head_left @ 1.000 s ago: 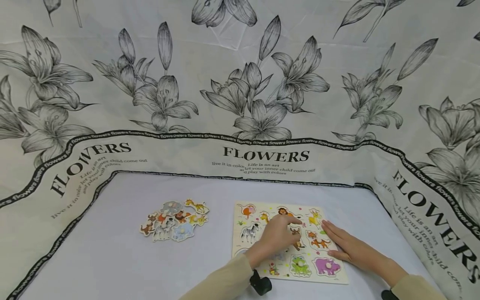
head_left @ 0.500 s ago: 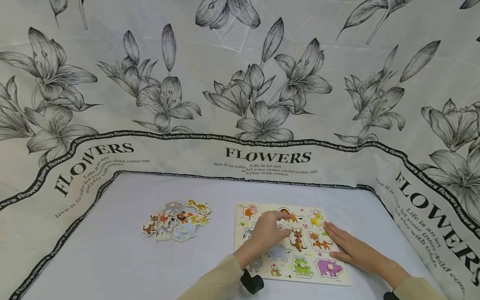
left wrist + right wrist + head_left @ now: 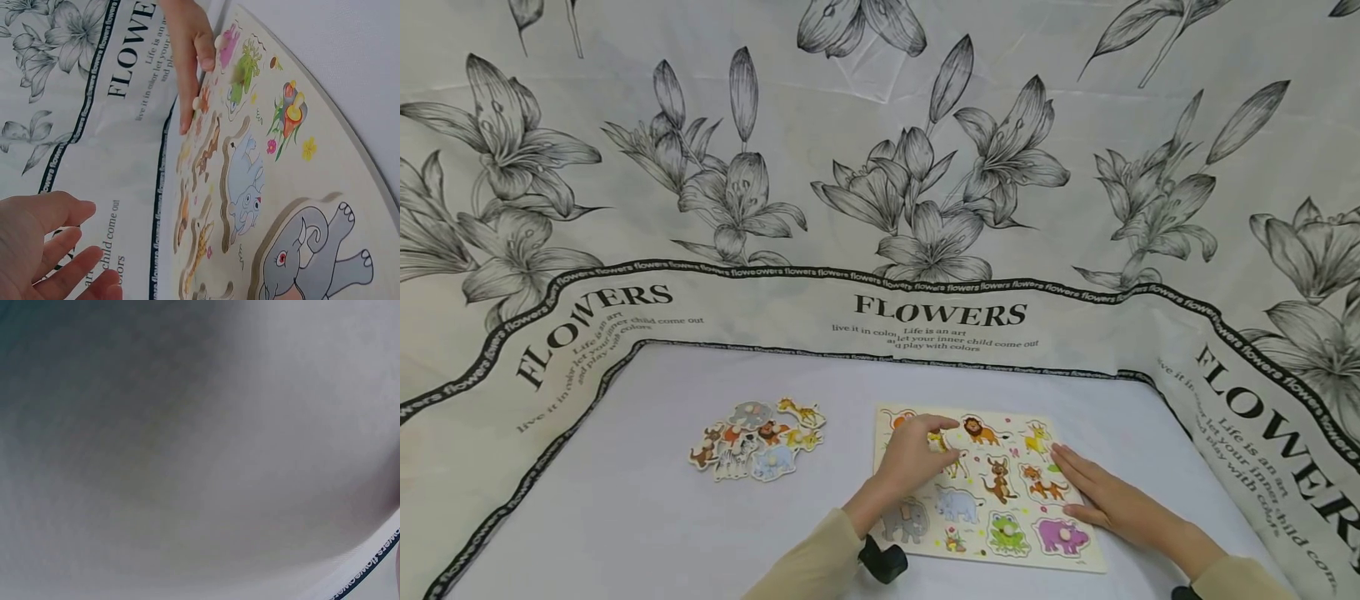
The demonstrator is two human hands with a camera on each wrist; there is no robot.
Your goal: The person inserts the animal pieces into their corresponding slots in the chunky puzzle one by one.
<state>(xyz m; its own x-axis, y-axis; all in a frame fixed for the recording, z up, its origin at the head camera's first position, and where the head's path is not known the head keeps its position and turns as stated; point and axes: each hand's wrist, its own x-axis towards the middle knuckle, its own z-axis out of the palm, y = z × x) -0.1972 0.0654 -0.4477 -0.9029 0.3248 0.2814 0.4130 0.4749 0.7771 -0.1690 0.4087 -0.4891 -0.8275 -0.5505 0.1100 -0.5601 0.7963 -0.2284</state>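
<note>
A wooden animal puzzle board [image 3: 1045,562] lies on the white cloth. My left hand [image 3: 917,454] hovers over its upper left part, thumb and fingers apart, holding nothing; it hides the zebra place and part of the monkey. My right hand [image 3: 1108,492] rests on the board's right edge with straight fingers. A green frog piece [image 3: 1007,533] and a purple hippo piece [image 3: 1063,537], both with knobs, sit in the board. The left wrist view shows the cut outlines around the grey elephant picture [image 3: 306,250] and the blue rhino picture [image 3: 245,187].
Left of the board lies a heap of loose animal pieces, among them a grey elephant [image 3: 752,413], a giraffe [image 3: 801,412] and a zebra [image 3: 736,454]. A flower-printed cloth [image 3: 940,192] rises behind. Mostly a blurred pale surface fills the right wrist view.
My left hand has moved left across the board, uncovering the lion, kangaroo and giraffe places. My right hand keeps its place at the right edge. The camera has shifted slightly.
</note>
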